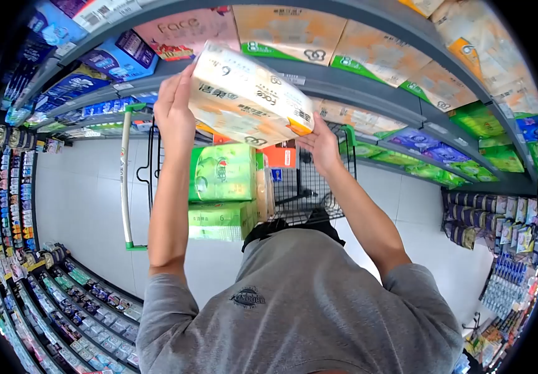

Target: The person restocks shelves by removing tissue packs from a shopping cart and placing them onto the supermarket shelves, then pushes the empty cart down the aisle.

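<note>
A cream and orange plastic-wrapped pack of facial tissues (250, 93), printed "Face" and "6", is held up between my two hands, tilted down to the right. My left hand (175, 103) grips its left end, with the fingers on the upper edge. At the lower right corner, my right hand (322, 146) has its fingers around the other end, partly under it. Beneath the pack is a wire shopping cart (337, 177). Inside it lie green tissue packs (222, 174), one above the other in view, and a red-orange package (281, 157) partly hidden by the held pack.
Directly ahead, a grey shelf (319, 75) carries large orange tissue packs (290, 31), a pink pack (188, 30) and blue packages (119, 56). The cart's handle (125, 181) stands left. Shelves of small goods (75, 305) line the lower left, and hanging packets (487, 215) the right.
</note>
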{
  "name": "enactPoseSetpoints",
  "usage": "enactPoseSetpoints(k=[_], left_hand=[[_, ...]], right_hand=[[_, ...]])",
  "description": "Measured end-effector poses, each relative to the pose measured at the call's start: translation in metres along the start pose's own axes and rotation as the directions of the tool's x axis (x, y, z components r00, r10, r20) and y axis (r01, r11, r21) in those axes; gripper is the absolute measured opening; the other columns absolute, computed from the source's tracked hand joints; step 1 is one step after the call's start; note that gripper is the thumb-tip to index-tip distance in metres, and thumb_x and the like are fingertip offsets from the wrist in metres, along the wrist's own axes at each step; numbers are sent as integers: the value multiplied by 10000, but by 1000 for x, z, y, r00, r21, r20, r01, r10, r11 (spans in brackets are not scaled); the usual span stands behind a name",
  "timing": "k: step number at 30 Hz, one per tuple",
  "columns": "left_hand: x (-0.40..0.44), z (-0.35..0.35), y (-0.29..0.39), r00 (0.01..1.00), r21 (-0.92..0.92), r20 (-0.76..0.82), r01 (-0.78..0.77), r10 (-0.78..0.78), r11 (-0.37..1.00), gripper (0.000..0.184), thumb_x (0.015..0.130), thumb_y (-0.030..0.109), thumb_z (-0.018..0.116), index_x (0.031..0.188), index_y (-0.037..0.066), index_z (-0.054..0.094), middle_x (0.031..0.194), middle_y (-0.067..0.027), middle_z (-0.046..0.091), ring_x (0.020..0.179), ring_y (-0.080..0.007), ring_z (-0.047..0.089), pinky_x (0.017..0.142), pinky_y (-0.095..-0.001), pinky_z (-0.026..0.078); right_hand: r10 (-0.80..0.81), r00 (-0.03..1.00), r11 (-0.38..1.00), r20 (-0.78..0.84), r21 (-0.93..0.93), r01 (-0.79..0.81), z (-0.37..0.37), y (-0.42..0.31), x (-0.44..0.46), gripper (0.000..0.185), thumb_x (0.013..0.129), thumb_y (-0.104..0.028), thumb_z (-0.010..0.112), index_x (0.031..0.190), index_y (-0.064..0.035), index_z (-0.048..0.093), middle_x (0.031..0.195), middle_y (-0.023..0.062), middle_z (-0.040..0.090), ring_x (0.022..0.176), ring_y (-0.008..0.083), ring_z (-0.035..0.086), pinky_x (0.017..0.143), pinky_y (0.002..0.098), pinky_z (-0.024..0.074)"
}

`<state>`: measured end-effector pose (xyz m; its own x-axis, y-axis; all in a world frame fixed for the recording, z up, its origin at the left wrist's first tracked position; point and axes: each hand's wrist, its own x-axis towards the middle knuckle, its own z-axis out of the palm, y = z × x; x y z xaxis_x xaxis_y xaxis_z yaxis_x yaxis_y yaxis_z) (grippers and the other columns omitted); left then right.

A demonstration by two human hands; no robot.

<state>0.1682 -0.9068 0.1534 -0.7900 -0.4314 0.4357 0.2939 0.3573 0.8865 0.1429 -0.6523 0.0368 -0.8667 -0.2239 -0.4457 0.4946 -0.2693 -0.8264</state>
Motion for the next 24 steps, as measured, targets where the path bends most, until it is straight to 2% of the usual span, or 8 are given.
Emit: enactPoseSetpoints(k=[3,6,9,17,19,21,23,24], left_hand=[[16,-2,104,882,94,265,-426,390,900,291,842,133,617,1094,-13,627,1031,-114,619,985,-185,561,878,-270,410],[27,-13,181,783,-88,420,-468,458,880,489,764,149,713,1193,-20,550,1045,-136,616,1032,-195,555,896,-290,419],[32,-12,197,752,212,552,-543,359,812,894,603,236,831,1327,-30,380,1194,-190,543,1113,-266,517,973,-352,383],[-20,-2,111,907,31,412,-115,92,993,909,517,159,825,1295,-50,404,1209,-165,518,1134,-243,488,998,-339,341],[-21,-10,126,963,19,242,-130,121,991,889,517,195,820,1282,-28,426,1181,-135,525,1094,-221,500,956,-332,382],[-9,-49,130,966,19,73,-252,250,968,819,578,190,771,1273,-53,412,1176,-141,506,1070,-232,508,919,-370,426],[-7,-63,155,938,-400,-87,-341,335,851,721,715,225,602,1304,-89,328,1225,-220,464,1112,-319,505,952,-472,426],[-8,-64,167,934,-472,-260,-344,245,812,705,780,303,523,1327,-79,295,1260,-247,442,1141,-360,488,972,-500,410]], right_hand=[[-167,986,966,10,204,162,-1,-32,-21,687,885,-582,381,1157,30,536,1031,169,634,954,257,587,908,367,407],[-311,923,882,227,431,192,-25,-55,-12,719,868,-614,388,1254,-12,460,1180,176,569,1066,260,549,966,392,376],[-429,852,716,301,689,117,7,-80,-14,794,854,-653,325,1351,-34,320,1398,172,342,1302,287,307,1090,432,212],[-244,876,666,416,728,-161,-15,-46,-28,773,848,-675,304,1383,-118,329,1390,109,394,1282,282,357,1072,462,244],[-302,891,785,340,619,30,-1,-93,-34,851,827,-719,289,1381,-74,324,1389,129,392,1284,276,355,1075,435,237],[-504,739,814,448,533,232,19,-170,-55,896,831,-721,275,1377,-11,306,1373,146,405,1283,256,356,1078,400,235],[-778,401,628,483,598,498,42,-244,-105,889,847,-669,367,1368,47,290,1352,158,423,1292,246,345,1075,370,243],[-781,393,624,484,593,509,48,-259,-121,889,847,-669,367,1368,47,290,1352,158,423,1292,246,345,1075,370,243]])
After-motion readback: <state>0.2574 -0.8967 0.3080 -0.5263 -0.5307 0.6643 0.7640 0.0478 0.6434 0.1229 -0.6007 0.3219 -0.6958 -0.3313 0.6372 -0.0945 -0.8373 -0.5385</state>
